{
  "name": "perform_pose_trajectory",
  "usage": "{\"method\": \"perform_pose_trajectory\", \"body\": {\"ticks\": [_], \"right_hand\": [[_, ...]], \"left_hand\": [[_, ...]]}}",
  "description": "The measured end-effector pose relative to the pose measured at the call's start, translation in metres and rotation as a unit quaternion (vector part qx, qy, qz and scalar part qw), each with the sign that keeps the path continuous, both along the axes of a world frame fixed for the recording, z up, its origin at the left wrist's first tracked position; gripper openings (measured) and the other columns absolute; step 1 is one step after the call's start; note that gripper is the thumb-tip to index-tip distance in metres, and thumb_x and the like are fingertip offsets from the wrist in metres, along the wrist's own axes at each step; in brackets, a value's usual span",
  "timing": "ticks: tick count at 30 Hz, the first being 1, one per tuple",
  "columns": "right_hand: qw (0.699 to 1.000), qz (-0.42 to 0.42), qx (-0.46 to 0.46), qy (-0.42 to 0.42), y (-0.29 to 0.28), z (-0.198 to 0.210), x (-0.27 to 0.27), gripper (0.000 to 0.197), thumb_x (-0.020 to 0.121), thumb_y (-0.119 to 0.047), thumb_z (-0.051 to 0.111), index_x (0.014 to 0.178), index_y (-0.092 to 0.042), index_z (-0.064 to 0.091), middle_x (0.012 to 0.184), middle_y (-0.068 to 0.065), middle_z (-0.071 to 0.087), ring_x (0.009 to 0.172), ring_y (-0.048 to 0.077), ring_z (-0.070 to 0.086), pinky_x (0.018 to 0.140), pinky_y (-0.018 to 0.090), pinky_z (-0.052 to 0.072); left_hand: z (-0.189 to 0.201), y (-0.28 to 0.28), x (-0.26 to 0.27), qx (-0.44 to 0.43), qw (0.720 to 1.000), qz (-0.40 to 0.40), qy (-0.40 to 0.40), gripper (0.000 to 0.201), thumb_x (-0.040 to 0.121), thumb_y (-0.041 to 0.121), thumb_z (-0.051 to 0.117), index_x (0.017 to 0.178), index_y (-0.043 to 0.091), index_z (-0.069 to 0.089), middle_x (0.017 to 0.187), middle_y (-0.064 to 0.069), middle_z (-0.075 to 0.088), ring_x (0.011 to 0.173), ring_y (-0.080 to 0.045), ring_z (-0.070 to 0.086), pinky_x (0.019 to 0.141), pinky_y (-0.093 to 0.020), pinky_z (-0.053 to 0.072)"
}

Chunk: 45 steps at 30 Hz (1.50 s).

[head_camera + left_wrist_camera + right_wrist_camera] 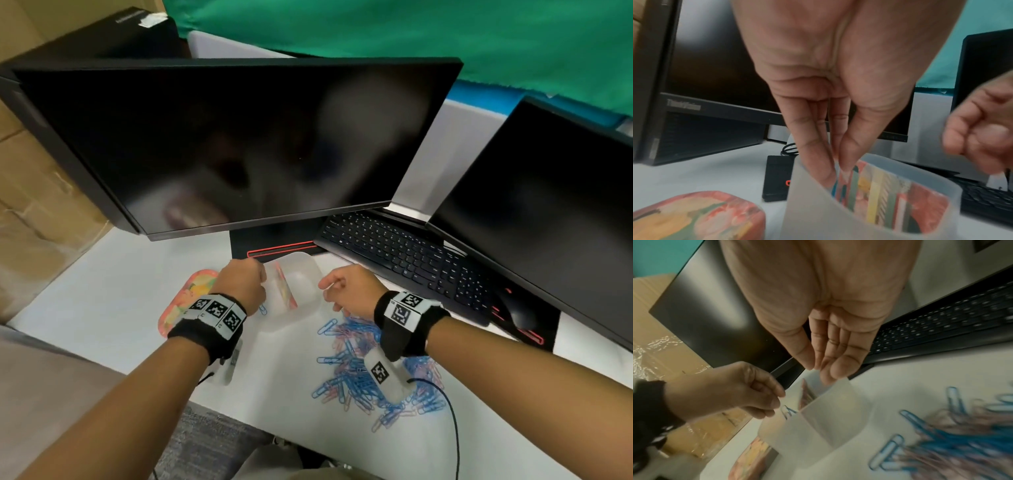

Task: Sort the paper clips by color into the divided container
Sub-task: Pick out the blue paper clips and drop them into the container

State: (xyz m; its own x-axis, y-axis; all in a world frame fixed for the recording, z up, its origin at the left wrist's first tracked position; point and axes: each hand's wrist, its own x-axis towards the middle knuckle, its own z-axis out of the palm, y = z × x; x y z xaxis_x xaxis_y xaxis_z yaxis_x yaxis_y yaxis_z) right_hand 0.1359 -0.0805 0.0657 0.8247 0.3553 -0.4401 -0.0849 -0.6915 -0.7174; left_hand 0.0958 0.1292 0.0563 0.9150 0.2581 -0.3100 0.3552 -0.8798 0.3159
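Note:
A translucent container (pixel 308 265) stands on the white desk, split by a colourful patterned divider (pixel 287 291). My left hand (pixel 257 277) hovers over its left compartment, fingertips (pixel 830 173) pinched together and dipping past the rim (pixel 807 203). No clip shows plainly between them. One blue clip (pixel 787 412) lies just below that hand at the container's left side. My right hand (pixel 337 291) hangs at the container's right edge, fingers relaxed and holding nothing (pixel 818 369). A heap of blue and pink paper clips (pixel 352 373) lies beneath my right wrist.
A colourful tin (pixel 185 301) sits left of the container. A large monitor (pixel 239 144) and its stand rise right behind. A black keyboard (pixel 404 260), mouse (pixel 520 311) and second screen (pixel 548 222) fill the right. The desk's front edge runs under my forearms.

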Motion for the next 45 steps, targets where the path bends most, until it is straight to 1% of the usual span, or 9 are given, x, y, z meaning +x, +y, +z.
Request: {"method": "perform_pose_trajectory", "body": {"ticks": [5, 9, 16, 21, 28, 33, 38, 42, 45], "right_hand": [[0.994, 0.069, -0.081, -0.018, -0.042, -0.025, -0.024, 0.022, 0.084, -0.008, 0.054, 0.09, -0.02, 0.071, 0.09, -0.003, 0.067, 0.083, 0.014, 0.064, 0.075, 0.024, 0.052], [0.975, 0.17, -0.14, -0.007, -0.063, -0.046, -0.048, 0.021, 0.086, -0.008, 0.049, 0.091, -0.017, 0.067, 0.078, -0.013, 0.055, 0.077, 0.013, 0.057, 0.069, 0.02, 0.042], [0.954, 0.199, -0.215, -0.061, -0.08, -0.07, -0.086, 0.007, 0.085, -0.026, 0.054, 0.081, -0.02, 0.054, 0.085, 0.0, 0.056, 0.08, 0.021, 0.054, 0.07, 0.028, 0.045], [0.94, 0.223, -0.236, -0.108, -0.082, -0.08, -0.098, 0.026, 0.089, -0.038, 0.053, 0.092, -0.013, 0.059, 0.098, 0.005, 0.062, 0.086, 0.026, 0.059, 0.073, 0.032, 0.048], [0.951, 0.209, -0.192, -0.122, -0.092, -0.085, -0.089, 0.012, 0.087, -0.012, 0.049, 0.085, -0.013, 0.061, 0.089, -0.002, 0.057, 0.078, 0.017, 0.052, 0.072, 0.027, 0.046], [0.944, 0.226, -0.189, -0.147, -0.095, -0.082, -0.084, 0.014, 0.089, -0.011, 0.047, 0.088, -0.013, 0.061, 0.089, -0.006, 0.048, 0.078, 0.016, 0.047, 0.069, 0.022, 0.034], [0.934, 0.253, -0.207, -0.145, -0.096, -0.082, -0.084, 0.014, 0.09, -0.016, 0.051, 0.099, -0.013, 0.06, 0.106, 0.003, 0.057, 0.095, 0.022, 0.057, 0.077, 0.028, 0.042], [0.936, 0.251, -0.201, -0.143, -0.095, -0.084, -0.082, 0.013, 0.089, -0.011, 0.049, 0.091, -0.012, 0.062, 0.101, 0.004, 0.058, 0.092, 0.023, 0.057, 0.075, 0.027, 0.042], [0.938, 0.25, -0.195, -0.141, -0.097, -0.083, -0.08, 0.015, 0.089, -0.01, 0.047, 0.087, -0.012, 0.061, 0.094, 0.002, 0.054, 0.088, 0.022, 0.055, 0.073, 0.025, 0.039]], "left_hand": [[0.001, -0.025, -0.015, -0.029, 0.993, -0.103, -0.052, 0.014, 0.085, 0.018, 0.054, 0.092, 0.025, 0.064, 0.088, 0.001, 0.067, 0.083, -0.021, 0.063, 0.077, -0.031, 0.053], [-0.021, -0.06, -0.038, -0.071, 0.97, -0.23, 0.027, 0.01, 0.083, 0.025, 0.057, 0.088, 0.027, 0.065, 0.091, 0.004, 0.068, 0.087, -0.018, 0.063, 0.079, -0.03, 0.052], [-0.064, -0.101, -0.069, 0.012, 0.922, -0.345, 0.177, 0.037, 0.086, 0.036, 0.06, 0.113, 0.01, 0.059, 0.114, -0.011, 0.062, 0.105, -0.032, 0.06, 0.089, -0.038, 0.05], [-0.075, -0.106, -0.072, 0.033, 0.927, -0.336, 0.163, 0.022, 0.09, 0.02, 0.052, 0.106, 0.007, 0.062, 0.108, -0.013, 0.066, 0.099, -0.032, 0.063, 0.082, -0.037, 0.051], [-0.08, -0.093, -0.064, -0.013, 0.947, -0.292, 0.13, 0.016, 0.088, 0.02, 0.052, 0.097, 0.011, 0.062, 0.104, -0.008, 0.065, 0.094, -0.026, 0.061, 0.082, -0.038, 0.053], [-0.081, -0.088, -0.06, -0.099, 0.962, -0.239, 0.086, 0.008, 0.084, 0.014, 0.055, 0.084, 0.018, 0.061, 0.092, -0.003, 0.064, 0.086, -0.021, 0.06, 0.072, -0.026, 0.047], [-0.08, -0.087, -0.059, -0.193, 0.961, -0.192, 0.053, 0.023, 0.083, 0.007, 0.055, 0.099, 0.022, 0.064, 0.079, 0.002, 0.064, 0.071, -0.015, 0.06, 0.065, -0.021, 0.051], [-0.079, -0.087, -0.057, -0.232, 0.955, -0.174, 0.057, 0.033, 0.084, 0.001, 0.055, 0.106, 0.024, 0.063, 0.078, 0.005, 0.06, 0.063, -0.004, 0.054, 0.058, -0.01, 0.045], [-0.077, -0.086, -0.055, -0.249, 0.954, -0.153, 0.063, 0.034, 0.08, -0.004, 0.053, 0.103, 0.02, 0.06, 0.085, 0.003, 0.06, 0.065, -0.009, 0.055, 0.057, -0.011, 0.044]]}}
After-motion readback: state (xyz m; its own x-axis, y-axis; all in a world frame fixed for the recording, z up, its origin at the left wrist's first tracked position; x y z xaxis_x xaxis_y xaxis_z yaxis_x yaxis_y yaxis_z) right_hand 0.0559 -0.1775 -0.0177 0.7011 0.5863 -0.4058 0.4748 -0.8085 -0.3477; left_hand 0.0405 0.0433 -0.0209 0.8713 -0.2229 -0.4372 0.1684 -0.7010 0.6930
